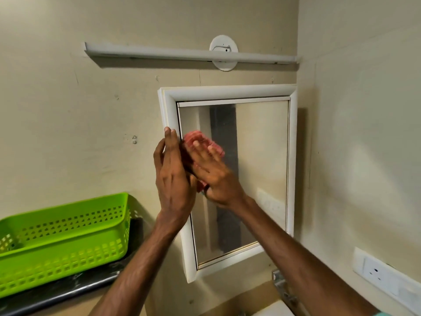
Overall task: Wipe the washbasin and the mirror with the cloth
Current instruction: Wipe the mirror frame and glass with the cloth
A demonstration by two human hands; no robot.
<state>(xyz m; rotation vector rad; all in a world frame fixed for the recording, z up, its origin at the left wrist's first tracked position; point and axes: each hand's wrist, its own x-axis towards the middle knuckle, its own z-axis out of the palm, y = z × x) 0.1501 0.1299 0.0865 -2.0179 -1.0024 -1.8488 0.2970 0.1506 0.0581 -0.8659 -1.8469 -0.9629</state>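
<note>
Right hand (pixel 216 176) presses the cloth (pixel 193 137) flat-fingered by the mirror (pixel 262 156)'s left edge, left hand (pixel 175 179) straight-fingered alongside, glass free rightward.

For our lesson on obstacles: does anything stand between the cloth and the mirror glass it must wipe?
Nothing visible does. The right hand presses the cloth against the mirror near its left side; the left hand is beside it, over the frame.
</note>
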